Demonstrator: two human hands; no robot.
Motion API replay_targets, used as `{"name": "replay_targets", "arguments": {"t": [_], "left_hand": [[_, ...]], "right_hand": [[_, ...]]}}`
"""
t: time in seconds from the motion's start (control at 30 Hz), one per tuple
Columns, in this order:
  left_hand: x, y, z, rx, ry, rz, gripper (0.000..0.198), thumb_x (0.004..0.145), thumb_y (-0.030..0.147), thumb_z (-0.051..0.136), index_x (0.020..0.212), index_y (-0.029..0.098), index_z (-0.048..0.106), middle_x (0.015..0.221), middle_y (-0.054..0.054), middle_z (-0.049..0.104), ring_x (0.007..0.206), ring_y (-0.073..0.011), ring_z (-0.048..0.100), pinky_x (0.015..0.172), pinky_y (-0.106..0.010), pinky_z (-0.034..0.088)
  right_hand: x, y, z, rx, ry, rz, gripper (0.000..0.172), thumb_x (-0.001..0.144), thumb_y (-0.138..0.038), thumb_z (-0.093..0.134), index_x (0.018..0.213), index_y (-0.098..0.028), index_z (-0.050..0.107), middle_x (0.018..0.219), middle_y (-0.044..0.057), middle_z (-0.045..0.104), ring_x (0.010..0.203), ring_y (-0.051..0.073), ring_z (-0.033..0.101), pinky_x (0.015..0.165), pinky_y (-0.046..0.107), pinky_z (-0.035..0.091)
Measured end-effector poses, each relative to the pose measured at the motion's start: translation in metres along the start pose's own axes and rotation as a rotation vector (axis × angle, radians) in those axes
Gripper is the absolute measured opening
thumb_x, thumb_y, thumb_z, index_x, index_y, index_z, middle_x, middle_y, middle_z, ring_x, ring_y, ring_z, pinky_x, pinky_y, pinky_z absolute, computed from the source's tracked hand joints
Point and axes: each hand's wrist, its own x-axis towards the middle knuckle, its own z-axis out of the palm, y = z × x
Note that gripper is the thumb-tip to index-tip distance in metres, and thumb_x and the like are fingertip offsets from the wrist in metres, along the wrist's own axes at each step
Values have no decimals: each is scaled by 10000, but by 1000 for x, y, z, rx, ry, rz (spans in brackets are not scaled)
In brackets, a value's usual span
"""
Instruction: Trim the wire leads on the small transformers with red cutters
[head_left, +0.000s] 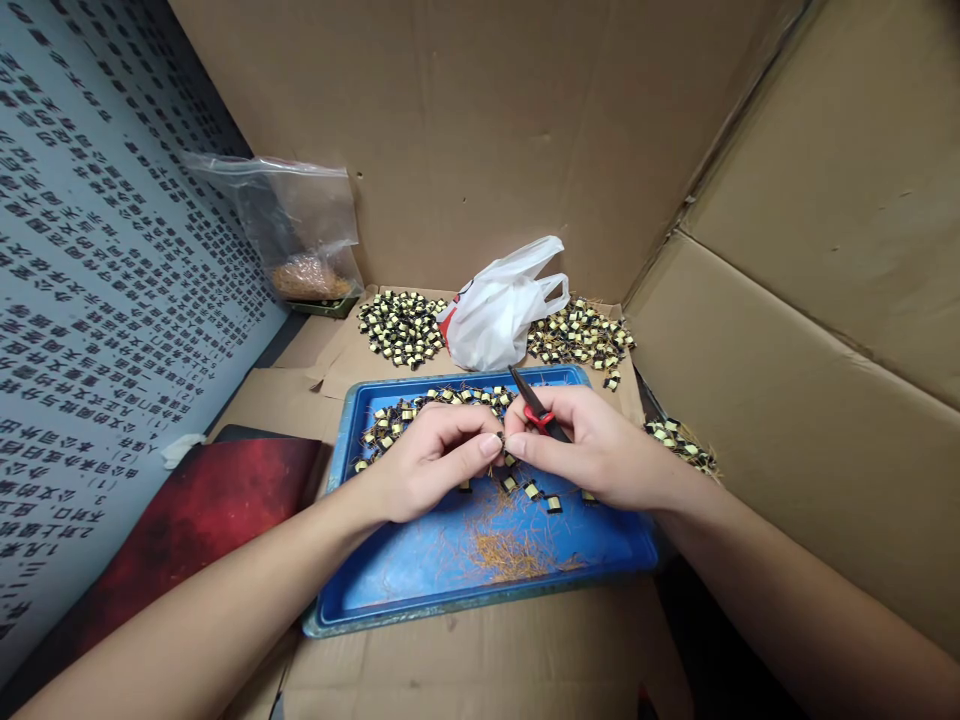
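Observation:
My left hand (442,455) is closed, thumb and forefinger pinching a small black-and-yellow wire coil (501,438), largely hidden by the fingertips. My right hand (581,440) is closed around scissors (536,405) with red handles, their dark blades pointing up and left. The right thumb and forefinger tips meet at the same coil. Both hands are above a blue tray (375,590). Several similar coils with thin copper leads lie behind and below the fingers. Loose orange wire clippings (510,555) are scattered on the tray's near half.
Behind the tray, a white plastic bag (491,315) sits between a left coil pile (401,328) and a right coil pile (581,335). More coils (682,445) lie right. A clear zip bag (311,230) stands back left, a red-covered item (225,510) lies left. Cardboard walls (495,130) enclose the space.

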Motion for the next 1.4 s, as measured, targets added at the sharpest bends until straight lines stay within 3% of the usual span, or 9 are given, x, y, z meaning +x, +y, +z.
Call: {"name": "replay_targets", "arguments": {"t": [0.17,0.3,0.37,0.53,0.73,0.9,1.17,1.4], "left_hand": [[2,0,2,46,48,-26,387,1052,461,567,857,140,662,716,-10,624,609,-123,539,569,-244,417],[5,-3,3,130,173,-105,392,1042,441,575,799,144,658,718,-32,683,639,-135,577,613,-252,439],[6,-3,4,154,212,-147,404,1041,450,586,779,150,650,710,-34,702,637,-134,581,618,-251,438],[6,0,5,88,156,-130,398,1045,472,582,814,154,641,696,-20,690,605,-120,558,589,-239,426],[5,5,7,147,175,-153,421,1028,494,584,779,157,624,666,-13,646,570,-119,526,544,-242,392],[4,1,8,229,200,-143,405,1016,481,611,775,156,621,636,-6,630,545,-114,511,513,-234,362],[4,-2,10,304,231,-26,333,999,392,663,767,160,603,596,40,551,519,-80,447,498,-203,336],[3,1,11,389,246,89,293,990,307,657,746,157,593,574,52,508,508,-68,419,494,-191,332]], "right_hand": [[2,4,0,-87,117,-57,142,922,-284,657,829,-181,629,700,-35,551,629,121,483,584,259,383],[1,10,3,-309,438,-170,119,883,-212,681,992,-191,636,811,-20,603,677,135,543,640,274,435],[0,11,5,-456,520,-248,140,863,-158,676,993,-196,640,852,-5,621,721,150,574,686,288,453],[0,10,6,-653,448,-371,111,874,-107,635,804,-193,632,778,9,593,719,167,568,684,298,436],[1,10,6,-722,440,-429,156,877,-112,626,752,-199,590,726,2,578,705,165,553,673,290,409],[2,12,7,-755,447,-426,194,869,-120,643,717,-198,551,709,-7,557,688,153,529,656,283,383],[3,13,6,-755,422,-366,189,874,-144,637,720,-212,551,695,-5,551,666,161,527,645,295,371],[3,13,7,-750,402,-372,264,833,-133,659,685,-219,458,693,-18,512,661,146,486,637,289,338]]}}
